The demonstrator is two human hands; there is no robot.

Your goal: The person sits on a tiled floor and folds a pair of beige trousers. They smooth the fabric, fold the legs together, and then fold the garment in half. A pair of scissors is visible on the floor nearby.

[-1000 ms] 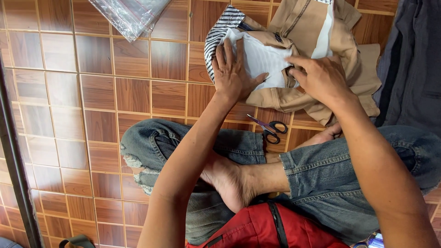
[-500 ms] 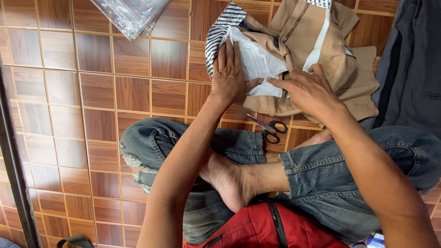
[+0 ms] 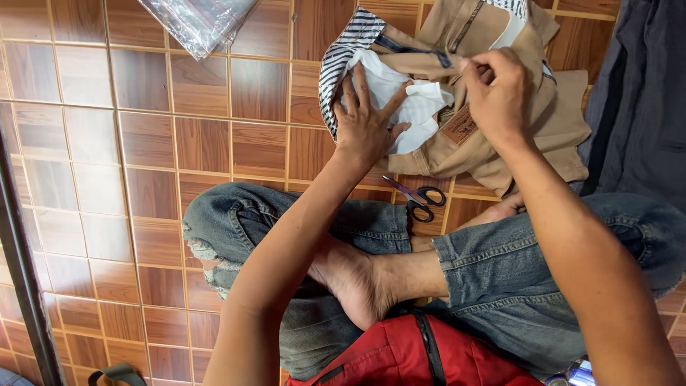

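fingers (image 3: pixel 357 89) splayed on white lining (image 3: pixel 400 100)

You sit cross-legged on a home's brown tiled floor (image 3: pixel 143 143), with clothes (image 3: pixel 500 136) piled at upper right, scissors (image 3: pixel 418 196) beside them, and a clear plastic bag (image 3: pixel 196 21) at top.

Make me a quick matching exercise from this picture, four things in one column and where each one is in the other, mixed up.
Things:
1. scissors
2. clear plastic bag
3. left hand
4. right hand

Places:
A. pressed flat on the white pocket lining
B. on the tiles at the top left
C. pinching the tan trousers at the waistband
D. on the floor between trousers and knee

Pairs: 1-D, 2-B, 3-A, 4-C
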